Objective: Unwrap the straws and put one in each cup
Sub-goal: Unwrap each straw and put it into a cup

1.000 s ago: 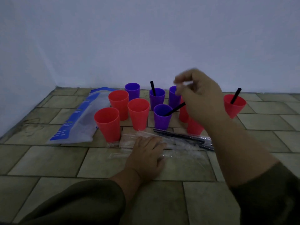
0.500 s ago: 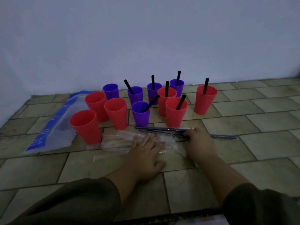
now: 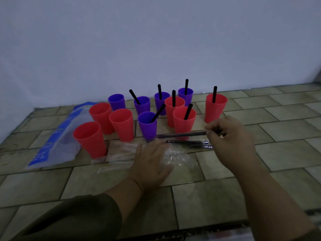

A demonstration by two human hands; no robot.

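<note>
Right end of wrapped straw (image 3: 180,135) in pinch grip of right hand (image 3: 231,140), length leftward; left hand (image 3: 151,164) flat on wrappers (image 3: 177,157).

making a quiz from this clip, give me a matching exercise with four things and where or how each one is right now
Column one
1. left hand
2. right hand
3. back-left purple cup
4. far-right red cup

Column two
A. has a black straw standing in it
B. has no straw in it
C. pinches one end of a long straw
D. lies flat on the clear wrappers

Pairs: 1-D, 2-C, 3-B, 4-A
</note>
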